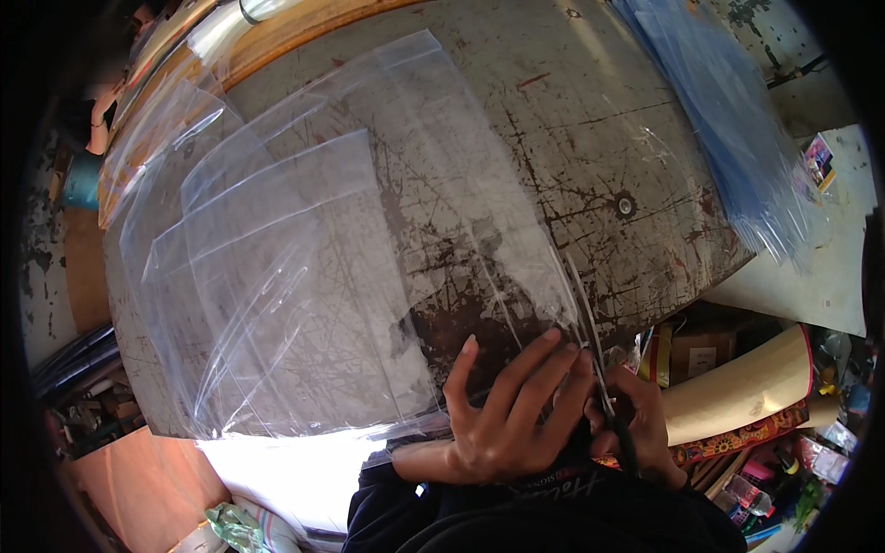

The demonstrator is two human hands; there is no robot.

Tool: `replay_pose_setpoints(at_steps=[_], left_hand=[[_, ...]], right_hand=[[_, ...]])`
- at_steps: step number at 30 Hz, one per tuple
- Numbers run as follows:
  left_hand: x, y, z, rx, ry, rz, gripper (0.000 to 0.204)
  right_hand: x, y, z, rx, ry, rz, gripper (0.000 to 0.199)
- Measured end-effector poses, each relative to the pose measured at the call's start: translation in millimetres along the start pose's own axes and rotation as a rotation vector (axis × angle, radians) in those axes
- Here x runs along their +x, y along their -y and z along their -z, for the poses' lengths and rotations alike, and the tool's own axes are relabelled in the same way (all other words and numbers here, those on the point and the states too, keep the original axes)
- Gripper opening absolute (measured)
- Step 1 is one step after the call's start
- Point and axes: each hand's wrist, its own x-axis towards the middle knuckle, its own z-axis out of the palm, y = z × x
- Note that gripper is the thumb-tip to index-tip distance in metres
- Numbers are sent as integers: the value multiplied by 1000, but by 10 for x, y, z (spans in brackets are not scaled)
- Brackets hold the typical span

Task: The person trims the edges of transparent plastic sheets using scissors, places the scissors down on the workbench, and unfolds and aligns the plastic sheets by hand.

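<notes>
The worktop (636, 147) ends at a near edge just by the person's body, its near right side slanting away past the hands. A bare stretch lies open between the clear plastic sheets (277, 230) and the bluish plastic stack (710, 111), which covers the far right edge and hangs over it. A wooden strip (323, 32) borders the far left.

The surface is grey, scratched and patched with dark brown wear. Beyond its near right side sits a pale roll (737, 396) amid clutter; at near left stands a reddish-brown board (147, 488).

The sheets overlap across the left and middle, reaching the hands at the near edge. The left hand (512, 410) presses on the plastic, fingers spread; just beside it, the right hand (645, 415) is curled around a dark-handled tool (625, 444).
</notes>
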Motion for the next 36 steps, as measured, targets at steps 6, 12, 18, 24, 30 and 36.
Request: replay_pose_setpoints(at_steps=[6, 12, 18, 24, 30, 36], left_hand=[[-39, 73, 105, -72, 56, 16, 23], [-127, 102, 155, -88, 48, -17, 24], [-179, 129, 159, -129, 55, 1, 24], [-193, 149, 163, -132, 26, -23, 21], [-211, 153, 174, -152, 14, -9, 12], [-198, 167, 173, -184, -16, -11, 13]], right_hand=[[33, 20, 213, -178, -216, 160, 75], [255, 473, 314, -641, -656, 314, 60], [477, 492, 377, -974, -774, 399, 54], [491, 476, 280, -1238, -750, 431, 42], [371, 668, 142, -1308, -710, 725, 38], [445, 578, 134, -1220, 97, 1257, 26]])
